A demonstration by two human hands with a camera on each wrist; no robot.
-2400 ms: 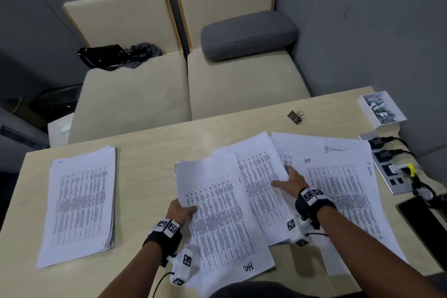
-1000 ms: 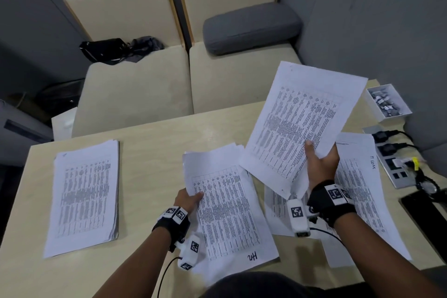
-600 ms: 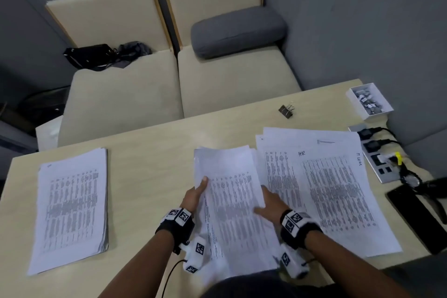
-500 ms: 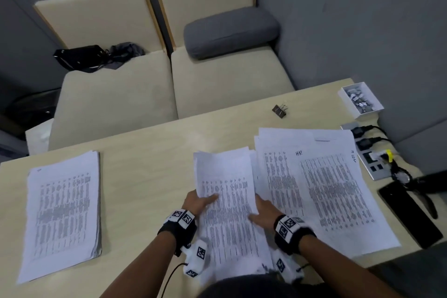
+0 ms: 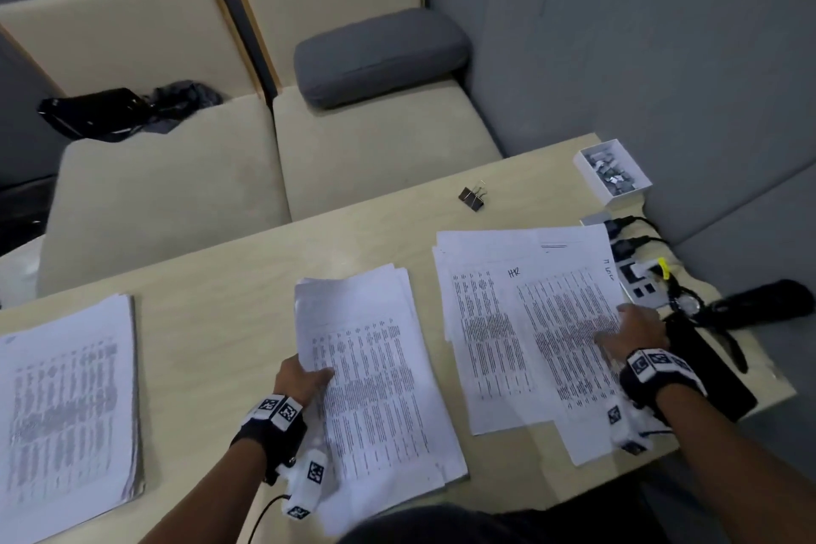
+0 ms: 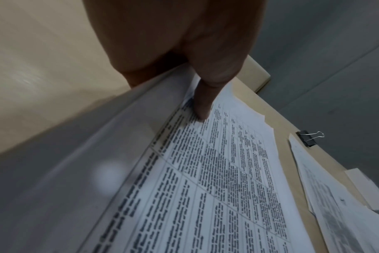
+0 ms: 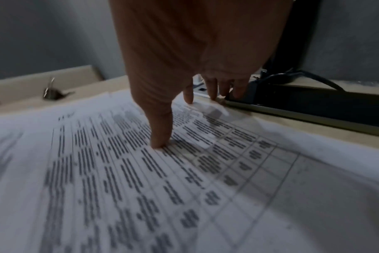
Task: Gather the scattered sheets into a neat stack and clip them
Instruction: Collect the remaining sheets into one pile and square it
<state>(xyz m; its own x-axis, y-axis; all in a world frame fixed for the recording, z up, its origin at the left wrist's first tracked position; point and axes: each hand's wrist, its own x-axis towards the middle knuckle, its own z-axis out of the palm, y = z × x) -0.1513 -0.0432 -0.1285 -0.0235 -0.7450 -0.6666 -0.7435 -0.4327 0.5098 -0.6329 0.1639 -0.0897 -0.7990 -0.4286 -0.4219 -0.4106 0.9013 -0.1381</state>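
Observation:
A gathered pile of printed sheets [image 5: 375, 375] lies in the middle of the table. My left hand [image 5: 315, 375] pinches its left edge, with the thumb [image 6: 202, 109] pressed on the top sheet and the edge curling up past the palm. Loose overlapping sheets [image 5: 508, 322] lie spread to the right. My right hand [image 5: 618, 327] rests on them near their right edge, its straight fingertips [image 7: 160, 143] touching the paper. A black binder clip [image 5: 473, 197] lies alone on the table behind the sheets, away from both hands.
A separate neat stack of sheets [image 5: 66, 402] sits at the table's left. A white box of clips [image 5: 613, 172], a power strip with plugs [image 5: 636, 278] and a black phone [image 5: 706, 371] crowd the right edge. Beige seats stand behind the table [image 5: 221, 300].
My right hand laid the lifted sheet on the middle pile, then moved right onto the spread sheets. My left hand stayed at the pile's left edge.

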